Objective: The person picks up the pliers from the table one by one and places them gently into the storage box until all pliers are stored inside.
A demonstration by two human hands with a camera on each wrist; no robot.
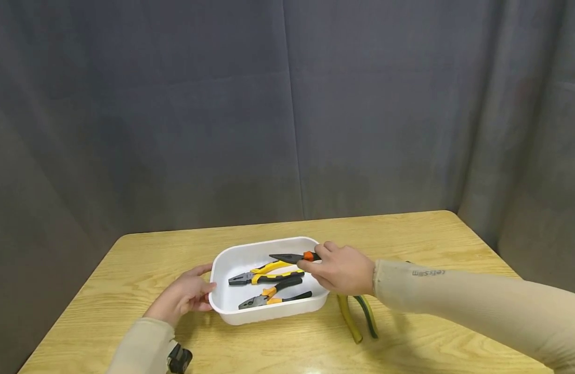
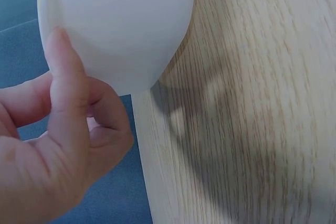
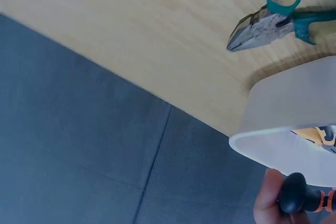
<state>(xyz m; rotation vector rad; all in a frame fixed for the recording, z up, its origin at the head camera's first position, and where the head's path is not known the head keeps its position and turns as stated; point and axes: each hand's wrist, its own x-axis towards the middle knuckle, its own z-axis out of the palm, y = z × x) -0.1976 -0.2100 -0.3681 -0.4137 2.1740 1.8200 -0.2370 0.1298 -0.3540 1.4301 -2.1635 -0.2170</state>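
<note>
The pale wood-grain table (image 1: 149, 262) stretches under my left hand (image 1: 189, 292) and my right hand (image 1: 342, 267), its far corners rounded. Green-and-yellow pliers (image 1: 347, 318) lie on it, just nearer me than my right hand, handles spread towards me. Between my hands is a white tray (image 1: 278, 312); I can't tell whether it touches the wood.

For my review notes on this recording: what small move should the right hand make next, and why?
Probably lower the long-nose pliers into the white tray and let go: the right hand holds them with their nose over it, the left hand steadies its left end, and the yellow-and-black pliers lie inside with room beside them.
</note>
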